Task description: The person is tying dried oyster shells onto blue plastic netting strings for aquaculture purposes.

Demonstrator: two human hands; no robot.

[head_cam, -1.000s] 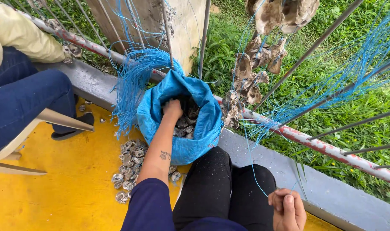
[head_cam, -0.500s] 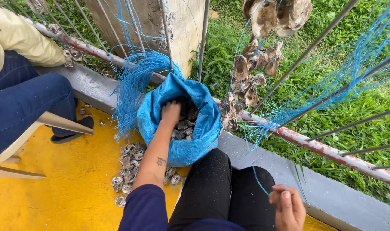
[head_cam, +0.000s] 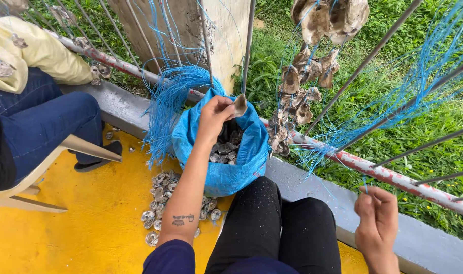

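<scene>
My left hand (head_cam: 214,115) is raised above the open blue woven sack (head_cam: 218,175) and pinches a grey oyster shell (head_cam: 240,104) by its edge. The sack holds several more shells (head_cam: 225,150) and leans against the grey concrete kerb (head_cam: 312,180). My right hand (head_cam: 376,217) is low at the right, fingers pinched on a thin blue string (head_cam: 364,183) that runs up toward the rail. Strung shells (head_cam: 300,94) hang in a bunch from blue cords just right of the sack.
Loose shells (head_cam: 163,200) lie in a pile on the yellow floor left of my black-trousered legs. A person in blue jeans (head_cam: 43,119) sits on a pale plastic chair (head_cam: 38,175) at left. A rusty rail (head_cam: 373,170), slanted bars, a concrete post (head_cam: 190,30) and grass lie beyond.
My left hand has come up out of the sack with a shell in its fingers. My right hand has risen slightly and holds the string.
</scene>
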